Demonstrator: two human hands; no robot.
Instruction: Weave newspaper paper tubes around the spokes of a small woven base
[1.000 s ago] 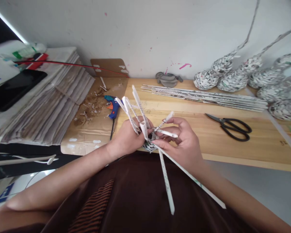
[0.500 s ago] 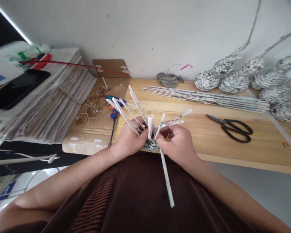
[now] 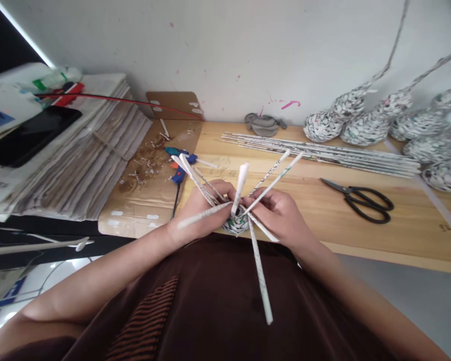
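Both my hands close around a small woven piece (image 3: 234, 224) made of rolled newspaper tubes, held just in front of the wooden table's (image 3: 323, 220) near edge. My left hand (image 3: 199, 208) grips its left side with fingers wrapped round. My right hand (image 3: 281, 213) pinches the tubes on the right. Several white paper tubes (image 3: 240, 188) fan out upward from the piece, one sticks out to the left, and a long one (image 3: 261, 281) hangs down over my lap.
A bundle of long paper tubes (image 3: 323, 153) lies across the table's back, black scissors (image 3: 364, 200) to the right. A blue glue gun (image 3: 178, 165) rests on cardboard (image 3: 150, 195). Woven paper forms (image 3: 361, 125) line the right wall. Stacked newspapers (image 3: 78, 155) sit left.
My hands turned and worked the woven piece; the upright tubes spread apart, one now points left, and the long diagonal tube seen over my right forearm a second ago is gone from there.
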